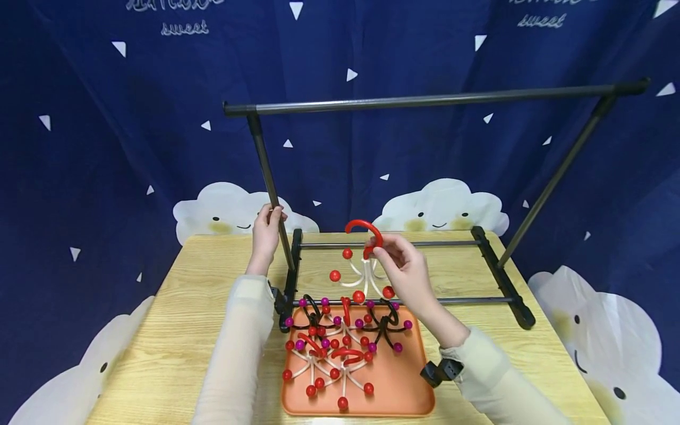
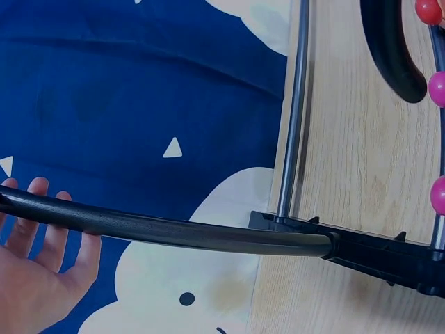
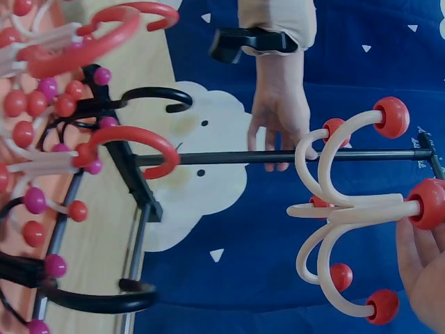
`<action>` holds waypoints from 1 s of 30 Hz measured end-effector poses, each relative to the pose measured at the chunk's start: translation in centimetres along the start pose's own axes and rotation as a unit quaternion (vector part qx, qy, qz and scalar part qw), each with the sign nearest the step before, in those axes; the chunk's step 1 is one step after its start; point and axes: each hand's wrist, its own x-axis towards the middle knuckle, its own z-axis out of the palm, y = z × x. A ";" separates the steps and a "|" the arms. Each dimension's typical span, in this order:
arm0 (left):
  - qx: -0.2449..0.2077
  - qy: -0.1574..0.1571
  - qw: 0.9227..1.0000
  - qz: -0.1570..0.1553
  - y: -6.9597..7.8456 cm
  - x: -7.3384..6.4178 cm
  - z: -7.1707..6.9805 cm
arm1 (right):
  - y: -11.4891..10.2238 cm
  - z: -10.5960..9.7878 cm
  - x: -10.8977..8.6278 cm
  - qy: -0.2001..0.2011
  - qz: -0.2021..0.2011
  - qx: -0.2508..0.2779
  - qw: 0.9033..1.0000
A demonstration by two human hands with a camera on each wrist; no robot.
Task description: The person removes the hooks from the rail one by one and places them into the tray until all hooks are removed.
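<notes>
My left hand (image 1: pixel 265 233) holds the black left post (image 1: pixel 264 159) of a rack, fingers behind it in the left wrist view. My right hand (image 1: pixel 406 268) pinches the red hook (image 1: pixel 365 224) of a white multi-armed hanger (image 1: pixel 366 274) with red ball tips, raised above the rack's base. In the right wrist view that hanger (image 3: pixel 368 209) spreads its curved arms beside my fingers. Below, an orange tray (image 1: pixel 404 383) bears several similar hangers: white ones with red hooks and balls, such as this front hanger (image 1: pixel 344 369), and black ones with purple balls, such as this right-hand hanger (image 1: pixel 383 324).
The rack's top bar (image 1: pixel 425 101) runs high across the view, joined to a slanted right post (image 1: pixel 555 180). Black feet and two low bars (image 1: pixel 467 301) stand on the wooden table (image 1: pixel 175 330). A blue curtain (image 1: pixel 319 53) with white clouds hangs behind.
</notes>
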 end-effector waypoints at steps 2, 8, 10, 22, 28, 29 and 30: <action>0.000 0.001 1.000 0.000 -0.1 0.1 0.0 | 0.1 -0.2 -0.6 0.002 0.001 -0.002 1.000; 0.002 -0.001 1.000 0.004 -0.1 0.2 0.1 | 0.3 -1.2 -2.1 0.013 0.015 0.007 1.000; 0.001 -0.002 1.000 0.006 -0.2 0.2 0.1 | 0.4 -1.6 -2.5 0.014 0.018 0.015 1.000; 0.005 0.004 1.000 0.005 -0.1 0.1 0.0 | 1.8 -3.1 -6.2 -0.018 0.034 0.057 0.998; 0.003 -0.002 1.000 -0.005 -0.4 0.2 0.1 | 2.5 -3.4 -8.0 -0.035 0.036 0.071 0.996; 0.003 -0.001 1.000 -0.003 -0.5 0.2 0.0 | 2.7 -3.4 -8.3 -0.037 0.038 0.075 0.996; 0.003 0.000 1.000 -0.002 -0.5 0.2 0.0 | 2.8 -3.3 -8.6 -0.037 0.042 0.076 0.996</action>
